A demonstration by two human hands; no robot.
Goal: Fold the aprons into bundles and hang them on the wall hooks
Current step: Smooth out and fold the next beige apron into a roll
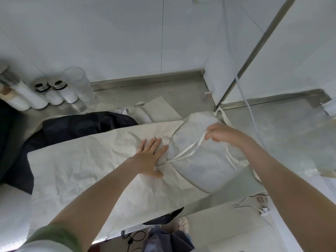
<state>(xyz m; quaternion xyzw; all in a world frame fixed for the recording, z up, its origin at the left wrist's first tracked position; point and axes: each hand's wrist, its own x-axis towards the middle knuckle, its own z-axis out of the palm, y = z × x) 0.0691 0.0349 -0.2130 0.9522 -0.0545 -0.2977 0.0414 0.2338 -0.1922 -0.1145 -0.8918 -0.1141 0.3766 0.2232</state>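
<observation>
Aprons cover the steel counter [181, 91] across the middle of the frame. The cream apron [91, 166] on top runs from the left edge toward centre right, where its end is turned over into a rounded fold. The left hand [151, 157] lies flat on it at frame centre, with its fingers straight and spread, just beside that fold. At centre right, the right hand [220, 132] pinches the apron's tie strap [189, 149] between curled fingers, lifting it off the fold. A navy apron [76, 128] shows from underneath at the left, and a second cream apron [160, 110] lies behind, toward the wall. Lidded jars [54, 93] and a clear glass [80, 82] stand in the upper left.
</observation>
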